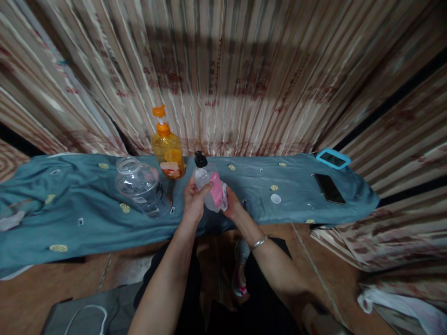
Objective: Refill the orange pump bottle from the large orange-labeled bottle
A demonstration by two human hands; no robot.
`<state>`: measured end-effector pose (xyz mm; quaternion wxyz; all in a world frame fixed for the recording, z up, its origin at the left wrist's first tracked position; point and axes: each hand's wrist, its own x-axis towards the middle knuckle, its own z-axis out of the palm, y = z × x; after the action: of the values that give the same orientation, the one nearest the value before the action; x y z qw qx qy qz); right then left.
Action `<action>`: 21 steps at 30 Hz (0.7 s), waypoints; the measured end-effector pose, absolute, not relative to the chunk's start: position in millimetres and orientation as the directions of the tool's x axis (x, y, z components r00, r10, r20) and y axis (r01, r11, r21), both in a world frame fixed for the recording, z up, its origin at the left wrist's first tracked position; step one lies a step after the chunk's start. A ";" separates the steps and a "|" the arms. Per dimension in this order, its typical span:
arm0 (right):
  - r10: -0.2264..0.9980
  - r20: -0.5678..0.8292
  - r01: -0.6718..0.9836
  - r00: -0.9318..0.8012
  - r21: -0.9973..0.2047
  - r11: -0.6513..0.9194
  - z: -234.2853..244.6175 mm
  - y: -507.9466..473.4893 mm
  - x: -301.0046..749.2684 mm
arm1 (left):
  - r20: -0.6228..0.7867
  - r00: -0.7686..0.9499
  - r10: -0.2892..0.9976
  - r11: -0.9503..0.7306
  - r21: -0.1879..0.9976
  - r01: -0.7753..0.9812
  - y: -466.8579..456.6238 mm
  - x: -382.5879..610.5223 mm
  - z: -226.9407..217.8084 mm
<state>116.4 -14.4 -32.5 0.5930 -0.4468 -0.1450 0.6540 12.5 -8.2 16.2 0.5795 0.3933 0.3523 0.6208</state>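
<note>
A small clear bottle (pixel 208 204) with a black cap and a pink label is held tilted between my two hands, above the covered table. My left hand (pixel 193 199) wraps round its left side, the thumb lying across the front near the label. On the lower right side, my right hand (pixel 230 207) grips the base, and its fingers are partly hidden behind the bottle. Something whitish shows at the base beside the label; I cannot tell whether it belongs to the bottle. Just left stands an orange pump bottle (pixel 168 151) with yellow-orange liquid.
A large clear jar (pixel 142 188) without a lid stands left of the pump bottle. To the right lie a white disc (pixel 275 198), a black phone (pixel 329 188) and a blue-framed digital clock (pixel 333 159). A patterned curtain (pixel 223 79) hangs behind the teal cloth (pixel 101 200).
</note>
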 end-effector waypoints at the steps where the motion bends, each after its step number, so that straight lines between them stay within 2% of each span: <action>1: 0.896 -0.437 -0.668 0.073 -0.689 -0.282 -32.8 -16.1 112.1 | 0.078 -0.025 0.997 -0.081 0.897 -0.434 -7.7 11.3 15.6; 6: 0.845 -0.535 -0.677 -0.014 -0.616 -0.402 -43.7 -23.2 99.9 | 0.106 -0.009 0.994 -0.103 0.933 -0.344 -5.1 7.4 10.2; 11: 0.849 -0.525 -0.575 0.049 -0.710 -0.406 -62.7 -26.2 101.3 | 0.163 -0.051 0.985 -0.171 0.955 -0.244 1.5 6.6 1.8; 17: 0.887 -0.367 -0.358 0.281 -0.897 -0.258 -74.4 -27.1 107.3 | 0.228 -0.074 0.971 -0.237 0.956 -0.170 8.1 7.9 -7.4; 21: 0.913 -0.206 -0.216 0.351 -0.967 -0.135 -66.1 -30.7 107.6 | 0.227 -0.083 0.970 -0.237 0.963 -0.126 7.3 10.1 -9.2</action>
<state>107.6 -30.7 -66.1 0.5843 -0.5779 -0.3015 0.4834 10.1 7.3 -9.2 0.4532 0.5029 0.4199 0.6045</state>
